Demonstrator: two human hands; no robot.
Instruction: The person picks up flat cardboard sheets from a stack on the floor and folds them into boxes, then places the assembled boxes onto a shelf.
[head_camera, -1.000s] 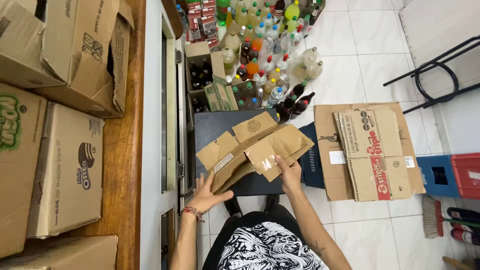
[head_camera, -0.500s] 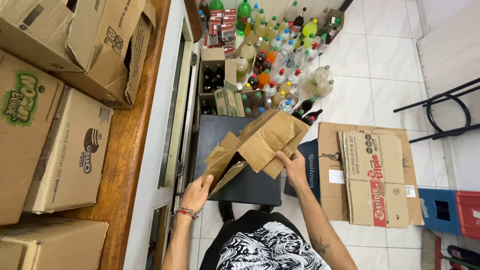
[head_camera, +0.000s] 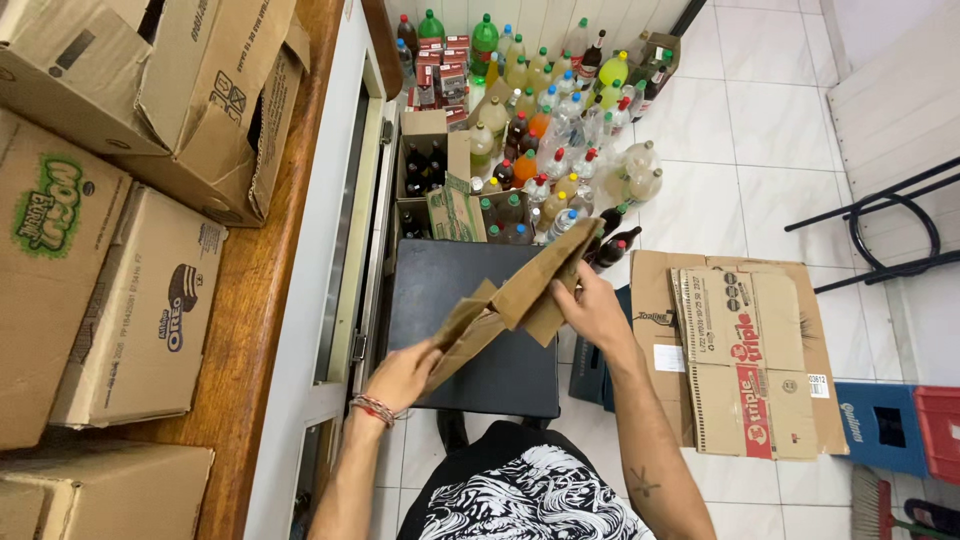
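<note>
Far left of frame: wooden tabletop (head_camera: 250, 330) bearing stacked brown cardboard boxes (head_camera: 130, 290), some closed, two at upper left tipped with flaps open (head_camera: 215, 105).

Left of centre: white counter edge (head_camera: 335, 250) running top to bottom beside the tabletop.

Lower centre-left: left hand (head_camera: 400, 375), beaded bracelet (head_camera: 373, 408) at the wrist, fingers closed on the lower end of a flattened piece of cardboard (head_camera: 510, 300).

Centre: piece of cardboard, brown, folded nearly flat, held tilted from lower left to upper right above a dark square surface (head_camera: 480, 370); gripped at both ends, touching nothing else.

Upper centre: open box of dark bottles (head_camera: 420, 170) on the floor, just beside a crowd of plastic bottles (head_camera: 560, 120) with green, orange, yellow and clear contents, standing on white floor tiles (head_camera: 720, 130).

Centre-right: right hand (head_camera: 595, 305), closed on the upper end of the piece of cardboard, thumb side toward the bottles; forearm running down to lower centre.

Bottom centre: black shirt with white pattern (head_camera: 520, 495).

Right of centre: flattened carton (head_camera: 740, 350) with red print, lying flat on the floor, near the right forearm but apart from it.

Lower right: blue crate (head_camera: 880, 425) touching a red crate (head_camera: 940, 430).

Upper right: black metal stool frame (head_camera: 890, 230).
</note>
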